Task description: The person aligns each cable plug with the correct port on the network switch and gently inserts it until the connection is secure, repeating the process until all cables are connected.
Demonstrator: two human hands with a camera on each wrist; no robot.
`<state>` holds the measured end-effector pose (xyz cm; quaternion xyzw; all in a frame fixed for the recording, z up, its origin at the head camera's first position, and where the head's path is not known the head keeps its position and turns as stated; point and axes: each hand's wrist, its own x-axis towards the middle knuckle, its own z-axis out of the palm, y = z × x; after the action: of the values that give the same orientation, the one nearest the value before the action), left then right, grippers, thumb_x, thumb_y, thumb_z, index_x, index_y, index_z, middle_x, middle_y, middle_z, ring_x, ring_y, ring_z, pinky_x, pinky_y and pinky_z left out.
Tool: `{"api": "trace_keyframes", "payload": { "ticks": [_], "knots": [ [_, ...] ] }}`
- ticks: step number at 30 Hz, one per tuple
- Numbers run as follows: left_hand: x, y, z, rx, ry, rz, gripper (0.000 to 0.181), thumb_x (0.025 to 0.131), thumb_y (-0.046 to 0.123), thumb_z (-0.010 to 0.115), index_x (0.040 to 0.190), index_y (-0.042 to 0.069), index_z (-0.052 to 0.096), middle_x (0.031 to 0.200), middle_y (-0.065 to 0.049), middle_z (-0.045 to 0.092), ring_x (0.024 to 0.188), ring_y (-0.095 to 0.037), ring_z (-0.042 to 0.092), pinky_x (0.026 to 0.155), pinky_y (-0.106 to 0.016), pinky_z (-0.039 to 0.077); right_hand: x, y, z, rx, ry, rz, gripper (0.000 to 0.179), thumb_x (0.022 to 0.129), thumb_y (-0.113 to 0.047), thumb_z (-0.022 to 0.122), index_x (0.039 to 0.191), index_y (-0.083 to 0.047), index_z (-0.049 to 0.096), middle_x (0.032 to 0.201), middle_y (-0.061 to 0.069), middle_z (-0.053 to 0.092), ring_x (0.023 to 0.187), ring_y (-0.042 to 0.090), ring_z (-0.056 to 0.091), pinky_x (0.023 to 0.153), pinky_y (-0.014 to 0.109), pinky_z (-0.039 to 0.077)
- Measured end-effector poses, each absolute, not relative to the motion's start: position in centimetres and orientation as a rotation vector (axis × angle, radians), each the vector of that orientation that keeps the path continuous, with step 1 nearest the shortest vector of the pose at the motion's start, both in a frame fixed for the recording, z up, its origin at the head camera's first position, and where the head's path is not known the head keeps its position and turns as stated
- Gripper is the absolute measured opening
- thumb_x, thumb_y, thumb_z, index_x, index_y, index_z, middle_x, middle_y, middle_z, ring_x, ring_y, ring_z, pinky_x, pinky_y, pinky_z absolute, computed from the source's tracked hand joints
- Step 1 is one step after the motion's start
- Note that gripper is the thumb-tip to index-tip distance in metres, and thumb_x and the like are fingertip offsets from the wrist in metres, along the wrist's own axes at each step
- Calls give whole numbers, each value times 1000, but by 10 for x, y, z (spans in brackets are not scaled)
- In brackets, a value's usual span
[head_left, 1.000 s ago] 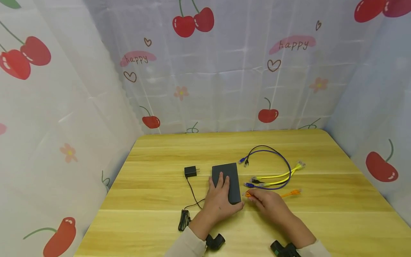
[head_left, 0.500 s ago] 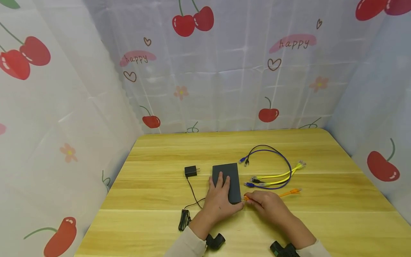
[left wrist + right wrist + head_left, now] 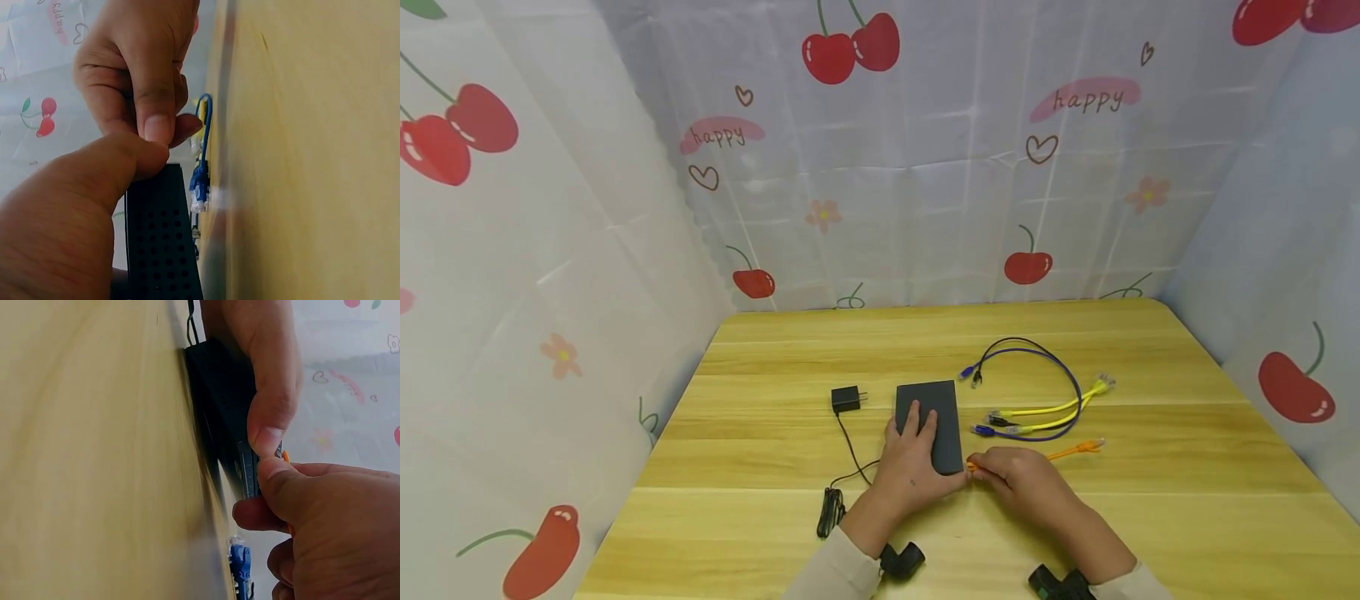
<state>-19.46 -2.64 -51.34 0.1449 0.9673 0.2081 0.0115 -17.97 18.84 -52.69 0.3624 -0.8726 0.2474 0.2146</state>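
Observation:
A flat dark network switch [image 3: 945, 442] lies on the table, with a vented side visible in the left wrist view. My left hand [image 3: 912, 475] holds it: the fingers spread over its top and left edge, the thumb bent at the near right corner. My right hand [image 3: 1026, 479] pinches the plug end of an orange Ethernet cable [image 3: 1078, 449] against the switch's right side, beside the left thumb. In the right wrist view, fingertips [image 3: 273, 472] mostly cover the plug, so I cannot tell how far it sits in a port.
A black power adapter [image 3: 846, 399] lies left of the switch, its bundled cord [image 3: 831, 512] running towards the left wrist. Yellow cables [image 3: 1045, 412] and a looped blue cable [image 3: 1070, 377] with black ones lie to the right. A cherry-patterned curtain [image 3: 925, 208] encloses the table.
My right hand has moved slightly left, bringing the orange cable's plug up to the switch's side. The left hand and the switch have stayed almost still.

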Motion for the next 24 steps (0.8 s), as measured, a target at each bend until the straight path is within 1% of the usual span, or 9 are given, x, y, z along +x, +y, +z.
{"api": "trace_keyframes", "payload": {
  "ticks": [4, 10, 20, 24],
  "knots": [
    [-195, -26, -513, 449, 3008, 678, 106, 75, 77, 64, 157, 16, 34, 166, -12, 16, 144, -55, 20, 106, -60, 39, -178, 187, -524, 1042, -2447, 709, 18, 87, -9, 76, 104, -13, 76, 93, -10, 73, 83, 4, 67, 71, 24, 55],
    [-196, -25, -513, 459, 3011, 694, 106, 75, 76, 65, 156, 14, 36, 165, -14, 18, 144, -55, 21, 107, -60, 37, -176, 187, -522, 1040, -2493, 678, 19, 89, -6, 73, 108, -9, 75, 98, -3, 74, 89, 11, 69, 75, 30, 57],
    [-196, -24, -513, 444, 3008, 714, 107, 71, 72, 73, 154, 14, 40, 165, -15, 17, 144, -55, 19, 106, -62, 38, -176, 185, -527, 1050, -2508, 699, 21, 90, -7, 72, 111, -7, 73, 100, -1, 75, 91, 14, 71, 77, 32, 57],
    [-195, -22, -514, 424, 3016, 690, 107, 70, 72, 74, 154, 15, 40, 166, -14, 17, 145, -54, 18, 105, -61, 38, -176, 186, -527, 1026, -2573, 733, 22, 94, -12, 69, 115, -8, 74, 103, -2, 74, 94, 13, 70, 79, 33, 57]
  ]
}}
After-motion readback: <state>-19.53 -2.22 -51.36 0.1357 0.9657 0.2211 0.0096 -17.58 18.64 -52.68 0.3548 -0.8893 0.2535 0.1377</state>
